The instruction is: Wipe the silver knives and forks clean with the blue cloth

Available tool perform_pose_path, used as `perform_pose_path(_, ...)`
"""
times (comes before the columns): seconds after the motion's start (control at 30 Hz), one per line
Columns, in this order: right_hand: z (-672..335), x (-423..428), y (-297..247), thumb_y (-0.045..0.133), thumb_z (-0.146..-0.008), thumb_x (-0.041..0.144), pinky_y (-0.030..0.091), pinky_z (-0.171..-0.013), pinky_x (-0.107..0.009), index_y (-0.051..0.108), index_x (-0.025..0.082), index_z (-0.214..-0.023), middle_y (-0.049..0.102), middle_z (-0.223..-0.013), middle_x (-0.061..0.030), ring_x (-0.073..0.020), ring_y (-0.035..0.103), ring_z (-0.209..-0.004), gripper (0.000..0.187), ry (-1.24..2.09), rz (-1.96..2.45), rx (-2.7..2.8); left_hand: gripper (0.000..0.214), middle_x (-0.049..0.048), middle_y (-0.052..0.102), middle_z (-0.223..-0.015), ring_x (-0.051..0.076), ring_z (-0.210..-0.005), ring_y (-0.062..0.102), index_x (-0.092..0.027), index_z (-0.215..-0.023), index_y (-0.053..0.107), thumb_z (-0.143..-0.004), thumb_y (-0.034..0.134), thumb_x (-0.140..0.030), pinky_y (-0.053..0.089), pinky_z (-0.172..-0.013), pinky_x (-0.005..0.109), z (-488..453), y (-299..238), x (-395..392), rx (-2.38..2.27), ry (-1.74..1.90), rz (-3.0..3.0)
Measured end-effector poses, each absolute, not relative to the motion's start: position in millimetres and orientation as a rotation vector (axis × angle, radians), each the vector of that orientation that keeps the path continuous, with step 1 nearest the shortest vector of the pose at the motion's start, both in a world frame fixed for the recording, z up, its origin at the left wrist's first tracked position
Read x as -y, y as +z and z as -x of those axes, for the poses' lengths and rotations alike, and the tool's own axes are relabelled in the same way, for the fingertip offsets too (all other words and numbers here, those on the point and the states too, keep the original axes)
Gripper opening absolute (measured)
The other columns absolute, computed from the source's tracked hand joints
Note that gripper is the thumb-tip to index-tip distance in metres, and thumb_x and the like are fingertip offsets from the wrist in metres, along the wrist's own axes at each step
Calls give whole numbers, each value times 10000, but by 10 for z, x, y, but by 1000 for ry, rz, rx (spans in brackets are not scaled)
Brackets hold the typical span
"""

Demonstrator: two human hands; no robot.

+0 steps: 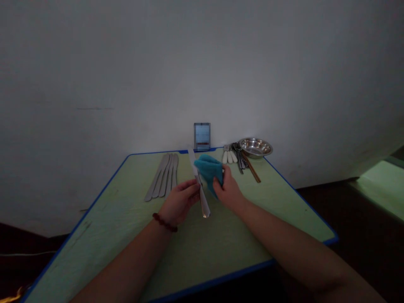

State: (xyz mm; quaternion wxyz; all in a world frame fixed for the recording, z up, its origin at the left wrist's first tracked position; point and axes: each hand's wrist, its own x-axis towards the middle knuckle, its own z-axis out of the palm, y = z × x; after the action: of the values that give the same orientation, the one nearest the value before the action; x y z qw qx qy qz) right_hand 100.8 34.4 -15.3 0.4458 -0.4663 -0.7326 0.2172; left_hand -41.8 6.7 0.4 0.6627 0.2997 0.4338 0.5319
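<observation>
My left hand [183, 198], with a dark red bead bracelet at the wrist, pinches a silver table knife [205, 205] near its middle. The knife is tilted over the table, its blade pointing away from me and its handle end towards me. Bunched in my right hand [229, 189] is a blue-green cloth [208, 168], its folds right beside the knife. Whether the cloth touches the blade I cannot tell. Left of the held knife, several more table knives [162, 179] lie side by side, partly hidden by my left hand.
A steel bowl [256, 147] stands at the table's back right corner. Near it lie white-handled forks [229, 155], dark metal spoons [240, 159] and wooden chopsticks [251, 167]. A phone-like screen [202, 136] leans on the wall behind the blue-edged green table [221, 256].
</observation>
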Motion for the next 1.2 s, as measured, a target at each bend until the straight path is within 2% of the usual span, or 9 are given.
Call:
perform_pose_path(0.1, -1036, -307, -151, 357, -744, 156, 435, -780, -356, 224, 140, -1224, 516, -1107, -128, -186, 531, -947, 499, 360, 966, 2081, 86, 2, 621, -680, 84, -621, 562, -130, -692, 621, -614, 615, -95, 445, -648, 214, 438, -7, -73, -961, 1213, -665)
perform_pose_path(0.17, -1056, -299, -141, 348, -743, 125, 356, -912, -354, 235, 149, -1240, 386, -1259, -114, -169, 385, -1136, 510, 236, 791, 2222, 93, -2, 626, -710, 85, -658, 565, -142, -708, 625, -621, 613, -114, 439, -669, 208, 453, -18, -80, -928, 1220, -679)
perform_pose_path(0.23, -1071, -301, -125, 343, -757, 125, 286, -977, -350, 300, 144, -1221, 340, -1297, -93, -154, 269, -1210, 466, 137, 678, 2310, 112, -2, 634, -740, 103, -717, 571, -150, -736, 629, -627, 612, -133, 438, -690, 210, 466, -28, -88, -901, 1229, -705)
perform_pose_path(0.37, -1084, -312, -98, 354, -775, 151, 259, -996, -361, 395, 135, -1176, 386, -1270, -77, -155, 247, -1219, 403, 55, 639, 2412, 149, 7, 647, -753, 118, -732, 578, -154, -765, 636, -625, 604, -111, 451, -683, 207, 481, -33, -101, -875, 1244, -730)
perform_pose_path(0.53, -1095, -326, -89, 375, -762, 140, 256, -997, -367, 404, 133, -1179, 385, -1274, -65, -161, 240, -1221, 419, 36, 663, 2439, 170, 13, 654, -750, 94, -689, 584, -147, -780, 641, -630, 592, -84, 458, -665, 189, 483, -25, -100, -814, 1248, -712)
perform_pose_path(0.7, -1105, -333, -71, 372, -754, 119, 244, -1002, -366, 417, 143, -1173, 384, -1276, -56, -158, 243, -1220, 422, 56, 721, 2432, 210, 27, 657, -780, 123, -742, 585, -135, -809, 642, -612, 600, -75, 451, -713, 226, 468, -6, -81, -769, 1203, -736)
perform_pose_path(0.9, -1099, -350, -69, 364, -761, 105, 239, -1001, -375, 408, 139, -1183, 369, -1286, -62, -164, 228, -1226, 426, 54, 758, 2432, 164, 4, 649, -728, 97, -683, 577, -133, -733, 636, -593, 616, -50, 442, -681, 211, 431, 5, -64, -785, 1187, -696)
perform_pose_path(1.2, -1092, -387, -140, 317, -779, 86, 238, -995, -407, 360, 172, -1217, 331, -1312, -42, -172, 203, -1236, 449, -10, 802, 2463, 238, -19, 635, -708, 76, -669, 560, -154, -744, 623, -547, 640, -21, 420, -668, 188, 385, 4, -43, -842, 1146, -708)
